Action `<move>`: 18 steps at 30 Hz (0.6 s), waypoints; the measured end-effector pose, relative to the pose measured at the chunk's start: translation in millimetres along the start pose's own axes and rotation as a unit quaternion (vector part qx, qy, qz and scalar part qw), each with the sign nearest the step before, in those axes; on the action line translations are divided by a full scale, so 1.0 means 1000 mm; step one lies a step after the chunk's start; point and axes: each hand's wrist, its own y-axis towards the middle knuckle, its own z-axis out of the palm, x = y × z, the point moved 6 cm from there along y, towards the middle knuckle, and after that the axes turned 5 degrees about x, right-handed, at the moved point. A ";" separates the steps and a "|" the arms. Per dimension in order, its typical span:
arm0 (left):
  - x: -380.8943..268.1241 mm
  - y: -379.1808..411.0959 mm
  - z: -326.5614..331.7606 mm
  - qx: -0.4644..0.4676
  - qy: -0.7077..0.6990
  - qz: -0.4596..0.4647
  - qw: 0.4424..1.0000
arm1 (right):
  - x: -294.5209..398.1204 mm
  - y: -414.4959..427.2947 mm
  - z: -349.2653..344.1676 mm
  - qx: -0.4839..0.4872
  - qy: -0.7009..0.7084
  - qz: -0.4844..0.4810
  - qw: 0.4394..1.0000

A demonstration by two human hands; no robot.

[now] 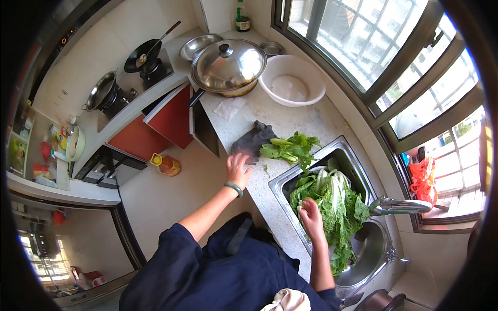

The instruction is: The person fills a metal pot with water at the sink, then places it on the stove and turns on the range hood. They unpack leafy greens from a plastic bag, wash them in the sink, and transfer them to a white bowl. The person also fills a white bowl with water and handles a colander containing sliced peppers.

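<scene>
My left hand [238, 171], a bracelet on its wrist, is held at the counter's edge with its fingers apart and nothing in them. Just beyond its fingertips lies a crumpled dark grey cloth [255, 140], slightly blurred at its near end. Beside the cloth, leafy green stalks [290, 149] rest on the counter. A big heap of leafy greens with white stems [332, 194] fills much of the stainless steel double sink [277, 182]. My right hand [313, 221] is over the near side of this heap, fingers curled; whether it grips a leaf is hidden.
A faucet [400, 206] reaches over the sink. Farther along the counter [268, 110] are a white plastic basin [291, 87] and a lidded pan [229, 68]. Open red cabinet doors [171, 116] jut out at left. An oil jug [167, 165] stands on the floor.
</scene>
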 end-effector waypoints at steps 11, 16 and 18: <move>0.003 0.082 0.021 0.177 0.195 0.053 0.963 | 0.112 0.176 0.086 0.031 -0.546 -0.196 0.814; 0.001 0.111 0.032 0.207 0.168 0.149 0.952 | 0.074 0.222 0.089 0.000 -0.583 -0.088 0.808; 0.009 0.125 0.038 0.208 0.115 0.168 0.957 | 0.067 0.240 0.085 0.013 -0.598 -0.087 0.797</move>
